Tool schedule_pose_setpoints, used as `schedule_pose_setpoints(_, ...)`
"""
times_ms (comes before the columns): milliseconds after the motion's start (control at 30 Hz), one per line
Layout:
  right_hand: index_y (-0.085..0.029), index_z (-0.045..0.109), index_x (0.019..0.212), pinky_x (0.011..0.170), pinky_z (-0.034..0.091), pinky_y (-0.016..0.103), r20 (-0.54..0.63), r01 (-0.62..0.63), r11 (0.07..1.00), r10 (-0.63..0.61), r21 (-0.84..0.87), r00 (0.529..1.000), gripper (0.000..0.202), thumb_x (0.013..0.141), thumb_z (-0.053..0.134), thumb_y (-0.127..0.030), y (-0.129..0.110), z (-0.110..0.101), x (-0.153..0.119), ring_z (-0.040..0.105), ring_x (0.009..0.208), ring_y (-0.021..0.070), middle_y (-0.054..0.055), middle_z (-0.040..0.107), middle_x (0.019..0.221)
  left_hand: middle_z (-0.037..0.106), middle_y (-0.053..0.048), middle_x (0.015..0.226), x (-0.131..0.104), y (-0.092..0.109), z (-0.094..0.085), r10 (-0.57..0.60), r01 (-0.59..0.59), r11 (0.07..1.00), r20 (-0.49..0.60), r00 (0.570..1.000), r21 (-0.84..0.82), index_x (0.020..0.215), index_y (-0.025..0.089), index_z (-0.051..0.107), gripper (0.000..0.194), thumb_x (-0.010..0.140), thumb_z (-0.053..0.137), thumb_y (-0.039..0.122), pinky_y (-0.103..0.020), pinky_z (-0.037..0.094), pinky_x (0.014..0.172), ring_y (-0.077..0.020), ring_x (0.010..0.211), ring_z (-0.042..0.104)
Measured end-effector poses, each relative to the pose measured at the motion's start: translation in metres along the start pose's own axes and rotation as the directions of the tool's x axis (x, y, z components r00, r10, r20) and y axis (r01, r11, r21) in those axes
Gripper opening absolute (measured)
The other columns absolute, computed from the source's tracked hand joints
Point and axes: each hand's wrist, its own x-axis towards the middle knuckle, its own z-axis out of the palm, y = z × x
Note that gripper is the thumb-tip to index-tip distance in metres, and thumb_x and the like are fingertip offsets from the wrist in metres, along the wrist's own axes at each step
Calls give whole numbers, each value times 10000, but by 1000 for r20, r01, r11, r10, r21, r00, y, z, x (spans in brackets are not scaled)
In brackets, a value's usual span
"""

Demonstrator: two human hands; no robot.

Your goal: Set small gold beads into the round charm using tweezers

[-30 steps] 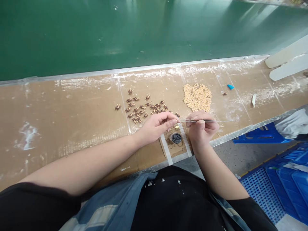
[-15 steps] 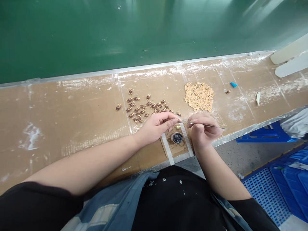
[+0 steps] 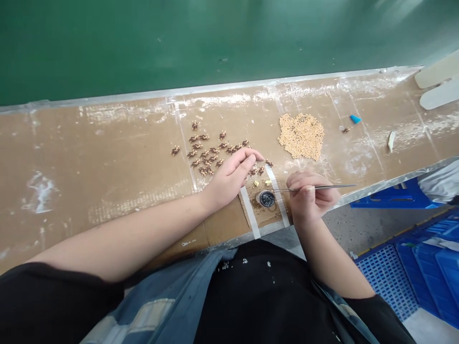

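My right hand (image 3: 311,195) is closed around a thin pointed metal tool (image 3: 335,186). The tool's tip reaches left to the rim of a small round pot (image 3: 267,198) of dark, glossy material. My left hand (image 3: 234,176) hovers over the near edge of a group of small brown-and-beige pieces (image 3: 206,156), its thumb and forefinger curled close together. What it pinches, if anything, is hidden. Tiny pale yellow bits (image 3: 267,182) lie just beyond the pot. The pot stands on a cardboard patch (image 3: 265,221) edged by white tape strips.
A flat heap of small beige pieces (image 3: 301,136) lies beyond my right hand. Farther right are a blue cone-like bit (image 3: 355,119), a white sliver (image 3: 390,141) and pale flat boards (image 3: 439,95). A green panel (image 3: 179,52) borders the table; blue crates (image 3: 430,267) stand below right.
My hands have separated. The left moved up and left toward the brown-and-beige pieces; the right drew slightly right and down, bringing the tool's tip to the pot. The view shifted slightly.
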Motion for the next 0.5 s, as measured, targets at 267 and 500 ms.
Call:
schedule_pose_setpoints(267,-268,772,908,437,444,320,142,143,985,-128,-100,982,166,1043,691,-324,6,-11,-7,566,463,147,-19,654,624,605,-6,732,1,-1,0,79,-80,992,14,997,96,1421,178,757,438,1121,515,386,-280,534,685,-161,736,605)
schedule_pose_setpoints(500,-255,760,941,447,456,309,186,221,970,-199,-106,962,123,1037,701,-305,9,-9,-3,574,473,133,-25,660,632,615,16,722,0,-5,-2,175,-182,980,88,981,77,1488,226,742,517,1130,556,550,-328,567,755,-174,774,664)
